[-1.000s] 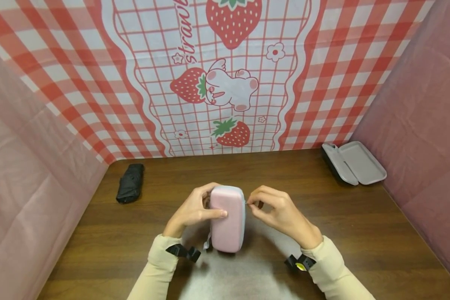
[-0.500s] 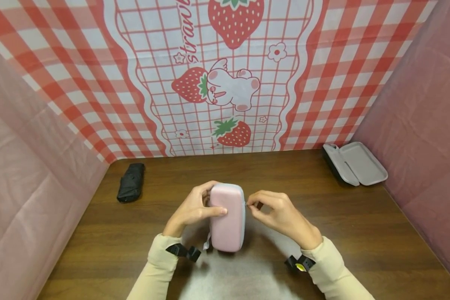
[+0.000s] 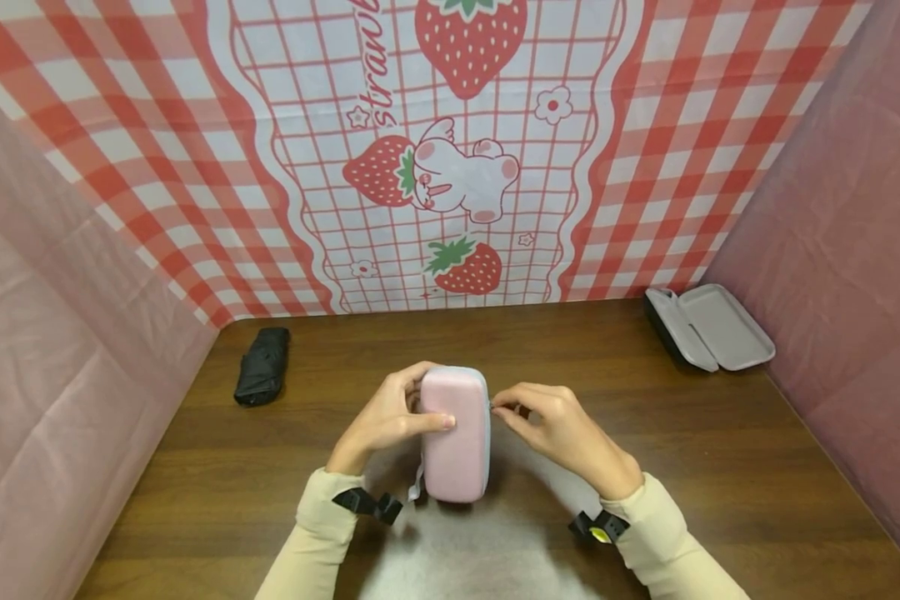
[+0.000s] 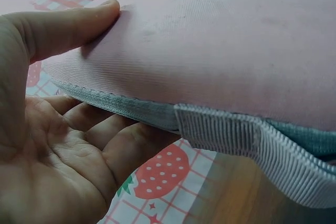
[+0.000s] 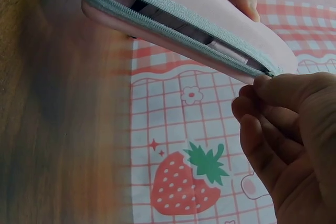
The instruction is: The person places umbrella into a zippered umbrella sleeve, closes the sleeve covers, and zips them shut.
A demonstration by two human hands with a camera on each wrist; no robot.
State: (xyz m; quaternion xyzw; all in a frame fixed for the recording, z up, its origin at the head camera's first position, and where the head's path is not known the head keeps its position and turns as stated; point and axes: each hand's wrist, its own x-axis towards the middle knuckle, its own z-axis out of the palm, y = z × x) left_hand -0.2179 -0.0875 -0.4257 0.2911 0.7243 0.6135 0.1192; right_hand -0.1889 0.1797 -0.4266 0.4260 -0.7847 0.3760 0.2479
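Note:
A pink zippered case [image 3: 456, 450] with a pale grey-green zipper stands upright over the table in the head view. My left hand [image 3: 382, 421] grips its left side, thumb on the pink face and fingers behind. A ribbed grey strap [image 4: 226, 129] hangs from the edge on that side. My right hand [image 3: 562, 425] pinches at the zipper's right edge, where the pull [image 5: 269, 73] is mostly hidden by the fingertips. In the right wrist view the zipper [image 5: 173, 22] is parted along the near stretch, with dark and pale contents showing in the gap.
A folded black umbrella-like bundle [image 3: 262, 367] lies at the back left of the wooden table [image 3: 720, 467]. An opened hard case with grey lining [image 3: 727, 329] sits at the back right, near the pink side cloth. A checked strawberry cloth [image 3: 457, 192] hangs behind.
Hardly anything differs. The case has shifted up very slightly in the head view, and both hands stay in nearly the same grip.

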